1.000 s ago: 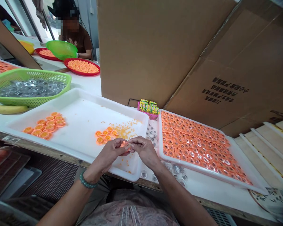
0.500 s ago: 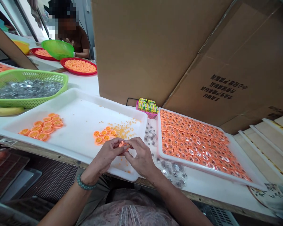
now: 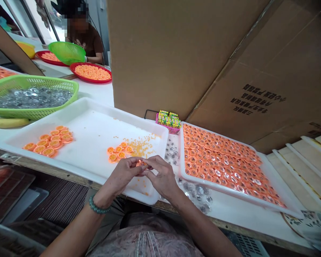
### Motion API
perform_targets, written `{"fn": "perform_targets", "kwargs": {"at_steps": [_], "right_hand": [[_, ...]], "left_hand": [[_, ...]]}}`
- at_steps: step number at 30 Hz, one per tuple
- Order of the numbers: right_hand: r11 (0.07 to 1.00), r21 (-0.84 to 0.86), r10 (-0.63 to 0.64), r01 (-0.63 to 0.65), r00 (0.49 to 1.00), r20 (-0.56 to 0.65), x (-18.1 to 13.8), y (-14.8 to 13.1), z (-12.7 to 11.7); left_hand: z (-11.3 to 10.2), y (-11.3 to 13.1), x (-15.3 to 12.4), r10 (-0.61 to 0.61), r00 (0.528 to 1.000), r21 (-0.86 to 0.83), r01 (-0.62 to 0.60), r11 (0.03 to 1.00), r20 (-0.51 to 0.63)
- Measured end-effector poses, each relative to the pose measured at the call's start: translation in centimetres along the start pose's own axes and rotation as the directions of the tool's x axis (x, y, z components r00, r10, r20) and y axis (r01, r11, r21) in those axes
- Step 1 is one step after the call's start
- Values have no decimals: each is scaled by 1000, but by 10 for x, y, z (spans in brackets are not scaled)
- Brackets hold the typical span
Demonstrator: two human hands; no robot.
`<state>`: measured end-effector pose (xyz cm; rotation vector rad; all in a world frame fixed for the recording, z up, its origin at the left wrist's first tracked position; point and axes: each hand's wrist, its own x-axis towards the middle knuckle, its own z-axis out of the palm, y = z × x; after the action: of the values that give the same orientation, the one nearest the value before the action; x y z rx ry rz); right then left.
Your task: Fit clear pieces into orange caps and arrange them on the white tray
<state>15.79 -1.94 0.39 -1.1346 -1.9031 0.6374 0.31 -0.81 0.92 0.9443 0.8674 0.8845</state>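
Over the near right part of a white tray (image 3: pixel 96 117), my left hand (image 3: pixel 124 173) pinches a small orange plastic piece (image 3: pixel 140 163). My right hand (image 3: pixel 162 178) meets it there, its fingers closed on the same piece, which they mostly cover. Just beyond my hands, several round orange pieces (image 3: pixel 120 151) with yellow centres lie on the tray, beside scattered tiny yellow bits (image 3: pixel 143 144). A larger cluster of such orange pieces (image 3: pixel 49 141) sits on the tray's left side.
A second white tray (image 3: pixel 216 185) at right holds rows of orange pieces under clear covers. Loose clear parts (image 3: pixel 196 194) lie between the trays. A green basket (image 3: pixel 66 85) of clear parts, a pink basket (image 3: pixel 172 129) and cardboard (image 3: pixel 171 57) stand behind. A person (image 3: pixel 96 44) sits far left.
The right hand's fingers have drawn in closer around the orange piece. The view has shifted slightly; the things on the trays look the same.
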Motion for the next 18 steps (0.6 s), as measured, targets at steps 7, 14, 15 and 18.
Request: {"fn": "perform_targets", "kwargs": {"at_steps": [7, 14, 15, 18], "right_hand": [[995, -69, -78, 78, 997, -4, -7, 0, 7], [992, 126, 9, -12, 1000, 26, -5, -2, -2], [982, 178, 47, -56, 998, 52, -4, -2, -6], [945, 277, 159, -173, 984, 74, 0, -3, -16]], "left_hand": [[-2, -6, 0, 39, 999, 31, -37, 999, -35], [-2, -7, -2, 137, 986, 67, -131, 989, -94], [-1, -6, -3, 139, 986, 45, -135, 990, -96], [2, -4, -4, 125, 989, 20, -124, 992, -78]]}}
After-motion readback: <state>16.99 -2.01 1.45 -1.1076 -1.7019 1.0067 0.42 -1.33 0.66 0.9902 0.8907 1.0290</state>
